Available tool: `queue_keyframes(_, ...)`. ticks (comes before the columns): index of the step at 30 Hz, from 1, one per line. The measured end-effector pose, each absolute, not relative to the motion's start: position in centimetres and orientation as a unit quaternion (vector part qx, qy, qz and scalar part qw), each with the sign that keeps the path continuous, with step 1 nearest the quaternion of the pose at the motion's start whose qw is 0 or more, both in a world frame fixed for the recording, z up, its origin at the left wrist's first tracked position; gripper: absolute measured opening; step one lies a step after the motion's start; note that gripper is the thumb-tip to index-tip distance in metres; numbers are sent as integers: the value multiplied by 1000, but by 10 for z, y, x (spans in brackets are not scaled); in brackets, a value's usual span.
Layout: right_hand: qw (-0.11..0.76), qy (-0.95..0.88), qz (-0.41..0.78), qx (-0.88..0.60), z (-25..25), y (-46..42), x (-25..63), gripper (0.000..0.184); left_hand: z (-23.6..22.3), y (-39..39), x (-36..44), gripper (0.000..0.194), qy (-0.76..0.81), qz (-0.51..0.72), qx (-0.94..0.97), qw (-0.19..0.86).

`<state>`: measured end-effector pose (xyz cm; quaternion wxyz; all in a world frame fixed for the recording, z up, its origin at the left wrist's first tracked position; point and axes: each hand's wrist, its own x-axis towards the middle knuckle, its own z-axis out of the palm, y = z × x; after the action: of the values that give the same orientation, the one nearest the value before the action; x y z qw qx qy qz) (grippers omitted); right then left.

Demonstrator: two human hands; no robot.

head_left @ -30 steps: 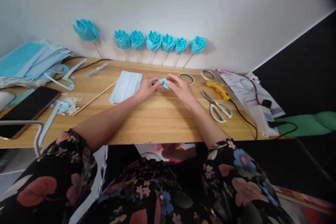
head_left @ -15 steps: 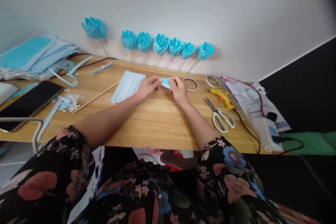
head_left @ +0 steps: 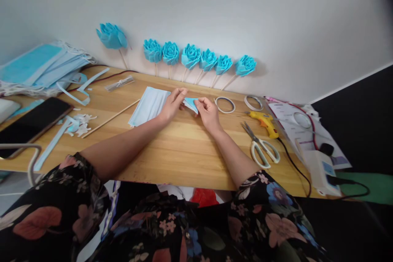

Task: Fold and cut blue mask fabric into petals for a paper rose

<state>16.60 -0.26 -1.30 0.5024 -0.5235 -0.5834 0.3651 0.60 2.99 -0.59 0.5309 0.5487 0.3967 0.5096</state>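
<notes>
A small blue piece of mask fabric (head_left: 191, 102) lies between my two hands over the wooden table (head_left: 172, 151). My right hand (head_left: 208, 113) pinches its right end with closed fingers. My left hand (head_left: 172, 105) touches its left end, fingers pressed together and stretched toward it. Just left of my left hand a flat pale blue face mask (head_left: 149, 105) lies on the table, partly under my wrist.
Several blue fabric roses on sticks (head_left: 190, 58) lean on the wall. Two tape rings (head_left: 224, 105), a yellow glue gun (head_left: 264, 120), white scissors (head_left: 260, 147) and a power strip (head_left: 321, 168) lie right. A wooden stick (head_left: 107, 116), a phone (head_left: 33, 125), scraps (head_left: 76, 123) and stacked masks (head_left: 39, 67) lie left.
Both hands have shifted slightly while working the blue piece; the right hand's fingers curled tighter on it and the left fingers stretched out. The camera view drifted, so everything sits lower and further right.
</notes>
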Motion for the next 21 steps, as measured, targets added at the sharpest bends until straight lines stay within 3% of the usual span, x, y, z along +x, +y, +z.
queue_keyframes(7,510,-569,373,-525,-9,-6,164,44,-7,27,6,31,401,436,604,533)
queue_keyframes(16,516,-595,406,-465,-8,-7,164,39,-8,29,4,52,396,452,612,515)
queue_keyframes(21,507,-600,396,-475,-10,-7,163,39,-3,26,2,54,395,449,607,523)
